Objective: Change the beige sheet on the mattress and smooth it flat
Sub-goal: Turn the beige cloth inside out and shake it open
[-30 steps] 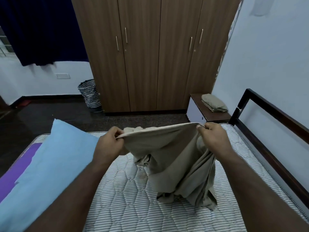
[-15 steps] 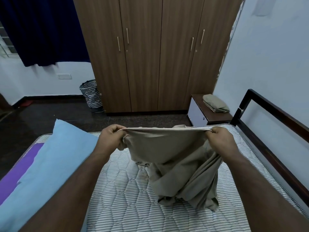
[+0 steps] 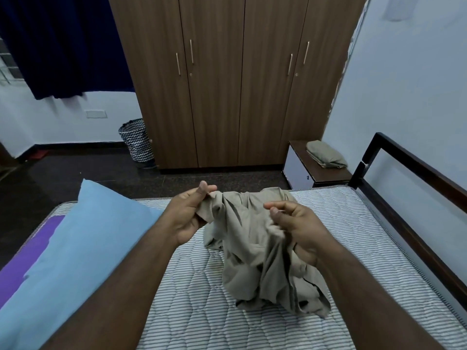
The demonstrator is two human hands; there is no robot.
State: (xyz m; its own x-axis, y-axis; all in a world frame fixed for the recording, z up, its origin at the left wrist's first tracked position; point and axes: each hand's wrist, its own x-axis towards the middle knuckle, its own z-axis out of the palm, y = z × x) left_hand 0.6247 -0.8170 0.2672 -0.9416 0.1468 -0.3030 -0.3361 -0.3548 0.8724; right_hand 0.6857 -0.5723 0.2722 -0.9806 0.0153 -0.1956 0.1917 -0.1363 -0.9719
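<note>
A crumpled beige sheet (image 3: 255, 251) hangs in a bunch above the bare striped mattress (image 3: 202, 311), its lower folds resting on it. My left hand (image 3: 188, 215) pinches an upper corner of the sheet between thumb and fingers. My right hand (image 3: 295, 228) is at the sheet's right side, thumb and forefinger apart, lower fingers curled into the fabric. A second beige sheet (image 3: 326, 154), folded, lies on the bedside table (image 3: 328, 174) past the bed's far right corner.
A light blue pillow (image 3: 75, 253) lies on the mattress at left over a purple cloth (image 3: 30, 251). A dark bed frame rail (image 3: 414, 198) runs along the right by the wall. Beyond are a wooden wardrobe (image 3: 227, 84) and a zigzag-patterned basket (image 3: 136, 140).
The hands came closer together and lower, so the taut top edge of the sheet went slack and bunched. My right hand loosened its pinch and shifted down the fabric.
</note>
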